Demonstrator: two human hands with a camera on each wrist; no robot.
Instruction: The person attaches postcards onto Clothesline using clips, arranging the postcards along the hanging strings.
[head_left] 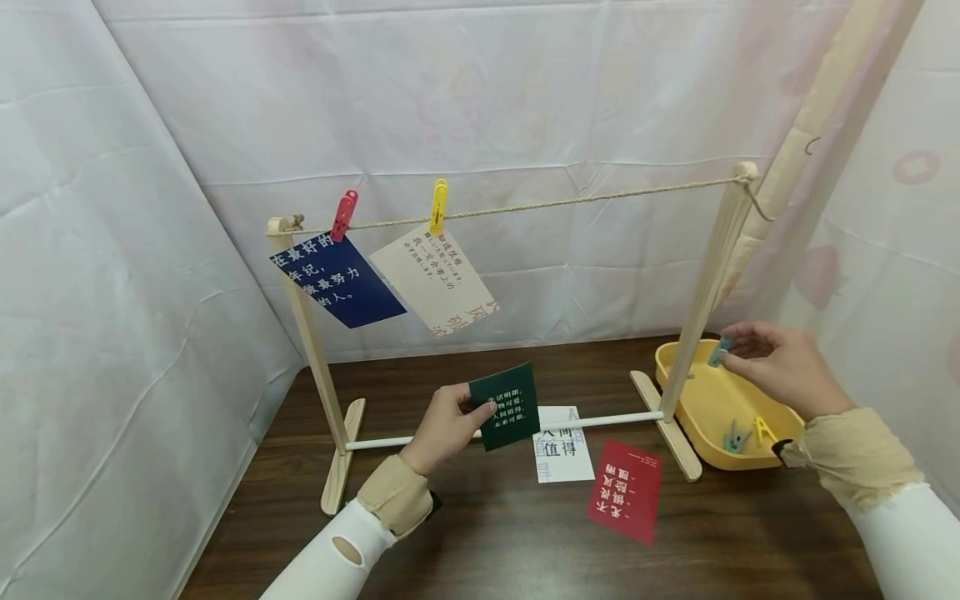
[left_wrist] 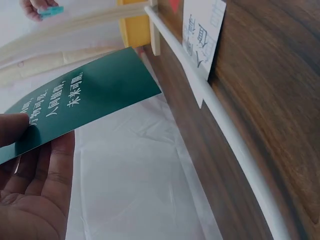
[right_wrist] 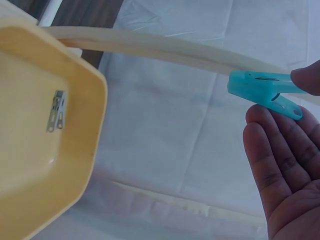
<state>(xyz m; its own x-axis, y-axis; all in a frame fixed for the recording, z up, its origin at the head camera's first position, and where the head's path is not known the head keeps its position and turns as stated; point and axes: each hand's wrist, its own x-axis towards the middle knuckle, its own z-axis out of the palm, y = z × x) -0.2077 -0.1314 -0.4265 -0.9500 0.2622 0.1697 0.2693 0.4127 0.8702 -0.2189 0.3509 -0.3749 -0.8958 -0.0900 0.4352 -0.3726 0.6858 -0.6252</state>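
My left hand (head_left: pixel 444 423) pinches a dark green card (head_left: pixel 506 406) with white writing, thumb across its front, above the white crossbar (head_left: pixel 615 421) of a wooden stand. A teal clothespin (right_wrist: pixel 262 87) is pinched between thumb and fingers of my right hand (head_left: pixel 780 364), above the yellow tub (head_left: pixel 720 400). Along the rope (head_left: pixel 570 202), a red clothespin (head_left: pixel 344 215) holds a navy card (head_left: pixel 337 279), and a yellow clothespin (head_left: pixel 438 207) holds a cream card (head_left: pixel 435 279). The rope to the right of these bears no cards.
On the brown table (head_left: pixel 525 542) lie a white card (head_left: pixel 564 458) under the crossbar and a red card (head_left: pixel 626 492) in front. Inside the tub are a blue-grey clothespin (head_left: pixel 737 437), a yellow one (head_left: pixel 763 432) and a metal-coloured clip (right_wrist: pixel 57 111). Wooden posts (head_left: pixel 708 292) flank the rope.
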